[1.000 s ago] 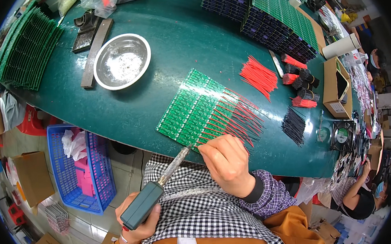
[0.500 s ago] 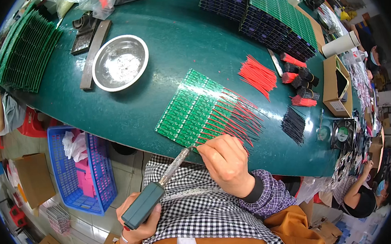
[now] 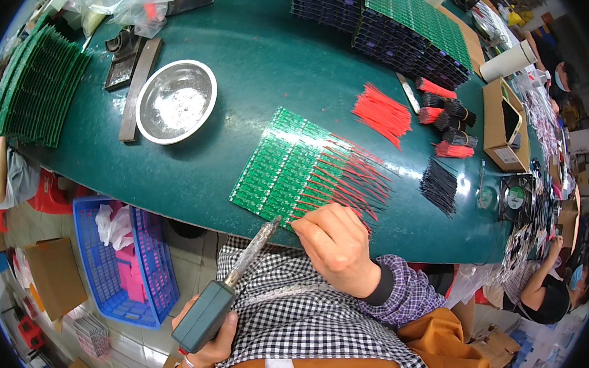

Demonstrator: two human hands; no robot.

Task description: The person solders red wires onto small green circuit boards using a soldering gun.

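A green circuit board panel (image 3: 286, 164) lies flat on the dark green table (image 3: 251, 70), with red and black wires (image 3: 349, 176) fanning off its right side. My left hand (image 3: 212, 329) grips the dark green handle of a soldering iron (image 3: 230, 289) whose tip touches the panel's near edge. My right hand (image 3: 337, 246) pinches a red wire at that same near corner, just right of the iron's tip.
A steel bowl (image 3: 176, 100) and a metal bar (image 3: 138, 85) sit at the left. Loose red wires (image 3: 382, 111), black wire bundles (image 3: 440, 183) and stacked boards (image 3: 399, 23) lie to the right. Green boards (image 3: 37, 83) stand far left. A blue basket (image 3: 131, 256) rests on the floor.
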